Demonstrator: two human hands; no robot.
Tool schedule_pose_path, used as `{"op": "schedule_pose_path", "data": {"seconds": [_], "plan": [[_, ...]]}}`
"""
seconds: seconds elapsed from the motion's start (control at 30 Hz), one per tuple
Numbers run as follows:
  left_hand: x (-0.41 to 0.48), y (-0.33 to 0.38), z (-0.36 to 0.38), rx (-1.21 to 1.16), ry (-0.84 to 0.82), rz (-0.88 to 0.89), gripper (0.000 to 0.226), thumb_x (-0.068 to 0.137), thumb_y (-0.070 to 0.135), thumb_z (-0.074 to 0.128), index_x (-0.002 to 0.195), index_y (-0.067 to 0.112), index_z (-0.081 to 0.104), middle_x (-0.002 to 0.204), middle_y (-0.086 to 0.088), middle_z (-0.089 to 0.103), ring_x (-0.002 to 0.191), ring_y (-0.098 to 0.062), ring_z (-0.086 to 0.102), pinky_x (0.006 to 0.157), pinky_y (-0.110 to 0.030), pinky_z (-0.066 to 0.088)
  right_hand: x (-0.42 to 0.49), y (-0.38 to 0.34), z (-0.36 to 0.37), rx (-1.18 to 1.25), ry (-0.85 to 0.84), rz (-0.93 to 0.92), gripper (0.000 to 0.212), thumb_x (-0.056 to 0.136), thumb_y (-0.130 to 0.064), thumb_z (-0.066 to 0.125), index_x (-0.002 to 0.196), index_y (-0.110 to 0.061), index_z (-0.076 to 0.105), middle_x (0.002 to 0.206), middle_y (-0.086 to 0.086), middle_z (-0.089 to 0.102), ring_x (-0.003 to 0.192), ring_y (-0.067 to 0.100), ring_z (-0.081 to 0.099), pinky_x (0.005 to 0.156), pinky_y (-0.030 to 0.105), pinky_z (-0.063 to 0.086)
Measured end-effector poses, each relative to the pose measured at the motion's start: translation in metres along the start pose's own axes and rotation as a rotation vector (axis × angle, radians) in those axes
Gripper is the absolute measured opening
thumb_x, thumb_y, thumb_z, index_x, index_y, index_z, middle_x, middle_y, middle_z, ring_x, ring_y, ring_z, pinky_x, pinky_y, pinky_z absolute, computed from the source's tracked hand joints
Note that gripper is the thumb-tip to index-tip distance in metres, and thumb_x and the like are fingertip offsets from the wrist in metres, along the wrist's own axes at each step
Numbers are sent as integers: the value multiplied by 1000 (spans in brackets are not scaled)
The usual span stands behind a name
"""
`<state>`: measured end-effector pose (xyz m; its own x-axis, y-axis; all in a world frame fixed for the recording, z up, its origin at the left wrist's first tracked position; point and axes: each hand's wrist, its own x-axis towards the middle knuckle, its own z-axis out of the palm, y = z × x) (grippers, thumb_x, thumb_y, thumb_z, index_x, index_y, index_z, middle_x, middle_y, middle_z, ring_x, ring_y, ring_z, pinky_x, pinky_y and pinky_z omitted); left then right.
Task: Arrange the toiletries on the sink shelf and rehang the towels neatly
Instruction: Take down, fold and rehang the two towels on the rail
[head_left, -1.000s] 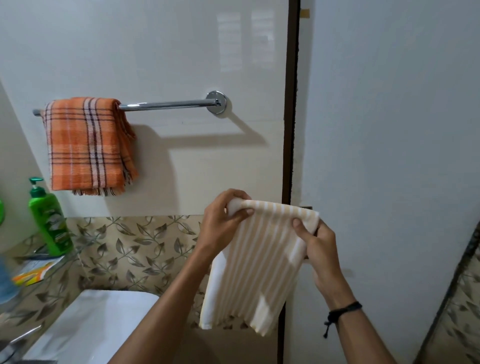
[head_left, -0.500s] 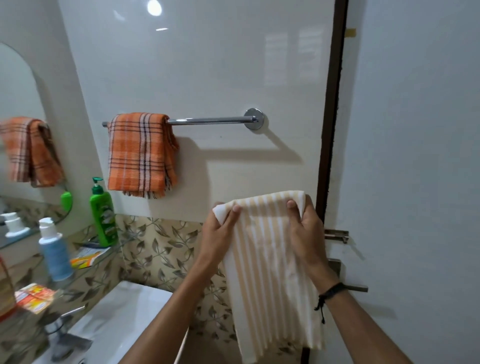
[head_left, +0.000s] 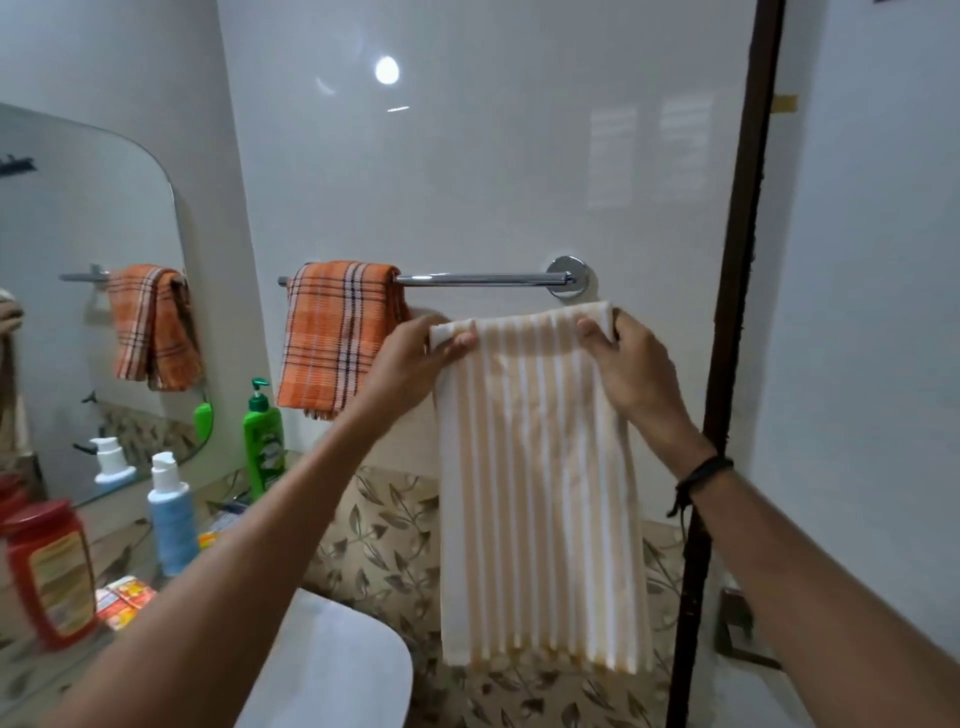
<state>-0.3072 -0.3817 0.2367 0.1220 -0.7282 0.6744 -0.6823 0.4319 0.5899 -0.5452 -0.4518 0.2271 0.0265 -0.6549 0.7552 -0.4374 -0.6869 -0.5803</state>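
Note:
A cream towel with pale orange stripes (head_left: 540, 483) hangs folded from my two hands. My left hand (head_left: 410, 358) pinches its top left corner and my right hand (head_left: 628, 358) pinches its top right corner. The top edge is just below the bare right half of the chrome towel rail (head_left: 478, 279). An orange plaid towel (head_left: 337, 332) hangs folded over the rail's left end. On the glass shelf (head_left: 15, 660) stand a green pump bottle (head_left: 264, 441), a blue pump bottle (head_left: 170, 519) and a red jar (head_left: 49, 571).
A mirror (head_left: 62, 291) on the left wall reflects the plaid towel. A white sink (head_left: 337, 670) sits below the shelf. A small orange packet (head_left: 124, 597) lies on the shelf. A dark door frame (head_left: 727, 332) runs down the right, beside a white door.
Both hands have lifted the striped towel from chest height to just under the rail. The view has swung left, bringing the mirror and shelf bottles into sight.

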Motion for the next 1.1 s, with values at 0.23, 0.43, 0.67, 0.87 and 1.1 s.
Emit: {"op": "schedule_pose_path", "data": {"seconds": [0.23,0.43,0.67,0.87,1.1], "plan": [[112,0,-59,49,127,68,27,89,40,75,88,14,69,78,1,60,73,-17,52,67,-33,37,105,-55,19,-22,-11,-101,42,97,-37,61,75,-3,50,63,-1,42,61,20,43,56,33,31],[188,-11,-68,62,195,-33,39,79,50,75,84,12,70,74,-3,63,70,-31,63,70,-44,55,163,-73,54,-127,49,-42,44,99,-35,56,65,-19,32,63,-3,41,69,28,45,64,34,31],[213,-36,-35,174,251,-50,15,87,26,69,101,21,68,115,-8,62,86,-26,67,81,-28,46,175,-53,80,-367,92,-68,27,104,-31,49,102,-4,56,114,15,54,99,37,57,76,33,33],[214,-54,-17,380,100,135,9,87,21,70,96,19,73,108,-6,72,102,-28,64,77,-30,38,173,-43,84,-424,152,-110,26,93,-25,67,106,-13,48,113,7,50,87,30,54,70,36,40],[216,-53,-21,544,-115,138,59,98,64,47,66,16,64,77,-9,63,83,-37,62,68,-36,43,168,-50,87,-824,80,-324,9,92,-17,59,86,-11,63,96,6,62,93,32,58,76,41,49]]}}
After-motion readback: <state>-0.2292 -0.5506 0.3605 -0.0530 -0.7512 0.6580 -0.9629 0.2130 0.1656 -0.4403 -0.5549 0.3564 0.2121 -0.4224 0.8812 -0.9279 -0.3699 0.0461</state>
